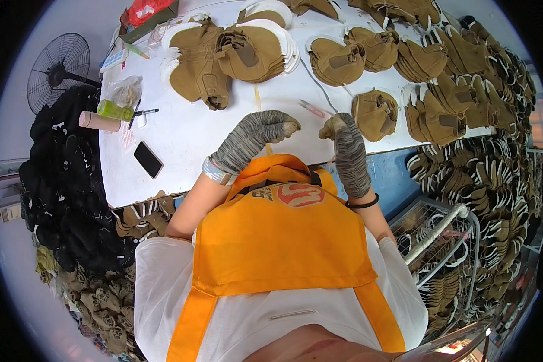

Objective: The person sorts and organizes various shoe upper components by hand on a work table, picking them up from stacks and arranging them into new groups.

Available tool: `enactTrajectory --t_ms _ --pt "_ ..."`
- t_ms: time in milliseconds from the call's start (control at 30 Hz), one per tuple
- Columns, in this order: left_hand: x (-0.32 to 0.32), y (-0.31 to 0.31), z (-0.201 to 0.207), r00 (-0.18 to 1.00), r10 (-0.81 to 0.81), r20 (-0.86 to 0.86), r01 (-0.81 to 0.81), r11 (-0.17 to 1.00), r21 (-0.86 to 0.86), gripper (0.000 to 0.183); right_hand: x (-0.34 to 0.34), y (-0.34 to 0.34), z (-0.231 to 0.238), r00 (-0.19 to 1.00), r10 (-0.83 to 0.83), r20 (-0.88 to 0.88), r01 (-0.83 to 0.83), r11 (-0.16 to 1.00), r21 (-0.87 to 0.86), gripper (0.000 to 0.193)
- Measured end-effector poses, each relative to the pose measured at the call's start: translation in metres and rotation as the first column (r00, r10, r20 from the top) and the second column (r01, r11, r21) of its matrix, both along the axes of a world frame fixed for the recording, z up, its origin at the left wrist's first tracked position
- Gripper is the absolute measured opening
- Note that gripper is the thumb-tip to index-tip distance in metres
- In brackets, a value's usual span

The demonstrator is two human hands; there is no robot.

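Observation:
I stand at a white table (pixel 181 136) in an orange apron and grey knitted gloves. My left hand (pixel 253 136) hovers over the table's near edge, fingers curled together, and nothing shows in it. My right hand (pixel 347 148) is raised beside it, fingertips bunched and pointing up, also with nothing visible in it. A single brown shoe upper (pixel 375 113) lies just right of my right hand, apart from it. A pink pen (pixel 312 108) lies on the table between and just beyond my hands.
Stacks of brown uppers with white soles (pixel 253 45) cover the table's far side and right end (pixel 452 90). A black phone (pixel 148 159), green bottle (pixel 114 110) and cardboard tube (pixel 99 121) lie left. A fan (pixel 59 69), black pile (pixel 72 181) and wire rack (pixel 440 229) flank me.

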State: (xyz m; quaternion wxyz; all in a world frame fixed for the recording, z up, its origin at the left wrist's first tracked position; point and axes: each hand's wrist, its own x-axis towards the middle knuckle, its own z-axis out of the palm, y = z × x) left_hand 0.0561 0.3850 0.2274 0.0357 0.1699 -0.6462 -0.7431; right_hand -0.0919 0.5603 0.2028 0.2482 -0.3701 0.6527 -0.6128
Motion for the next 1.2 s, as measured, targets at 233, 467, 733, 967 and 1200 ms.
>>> enactTrajectory --t_ms 233,467,733,967,1200 --pt "-0.009 0.046 0.008 0.988 0.055 -0.143 -0.031 0.986 0.165 0.043 0.029 -0.013 0.02 0.994 -0.096 -0.054 0.097 0.995 0.015 0.02" --pt "0.002 0.019 0.008 0.991 0.11 -0.081 -0.119 0.987 -0.109 0.034 0.016 0.001 0.009 1.0 0.002 0.005 -0.002 1.0 -0.006 0.019" --pt "0.038 -0.032 -0.001 0.717 0.602 -0.352 0.035 0.473 0.88 0.029 -0.022 0.015 -0.006 0.144 0.429 0.892 0.188 0.873 -0.45 0.045" --pt "0.027 0.001 0.003 0.703 0.519 -0.487 0.285 0.422 0.861 0.02 0.008 0.001 0.074 0.445 0.411 0.796 0.102 0.859 -0.501 0.033" --pt "0.033 0.018 0.03 0.891 0.35 -0.288 0.022 0.601 0.799 0.023 -0.021 0.002 0.091 0.5 0.498 0.708 -0.002 0.818 -0.575 0.03"
